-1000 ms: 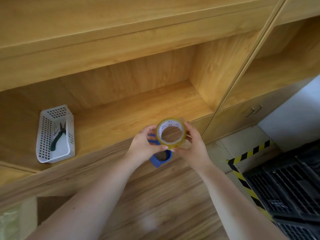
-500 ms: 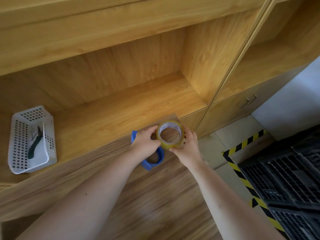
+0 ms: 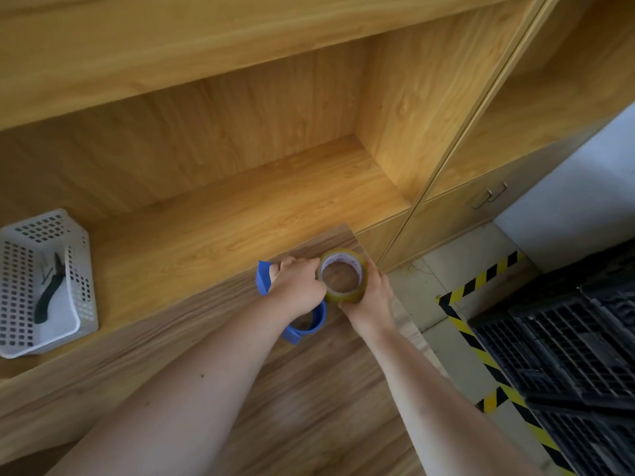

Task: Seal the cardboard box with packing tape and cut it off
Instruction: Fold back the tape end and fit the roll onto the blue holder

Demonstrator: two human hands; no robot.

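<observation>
Both hands hold things over the far right corner of a wood-grain table (image 3: pixel 309 400). My right hand (image 3: pixel 369 300) grips a roll of yellowish clear packing tape (image 3: pixel 343 293) from the right side, its open core facing up. My left hand (image 3: pixel 297 286) is closed on a blue plastic tape dispenser (image 3: pixel 305 326), with its fingertips also touching the left rim of the roll. The dispenser pokes out behind and below that hand. No cardboard box shows in the head view.
A white perforated basket (image 3: pixel 82 269) with dark-handled pliers (image 3: pixel 48 297) sits on the wooden shelf (image 3: pixel 223 221) at the left. Black plastic crates (image 3: pixel 567 355) stand on the floor at right, beside yellow-black hazard tape (image 3: pixel 481 286). Cabinet doors with handles (image 3: pixel 489 195) are at right.
Both hands have lowered slightly with the tape roll and dispenser toward the table corner. The camera has shifted right and tilted down, so the basket now sits farther left.
</observation>
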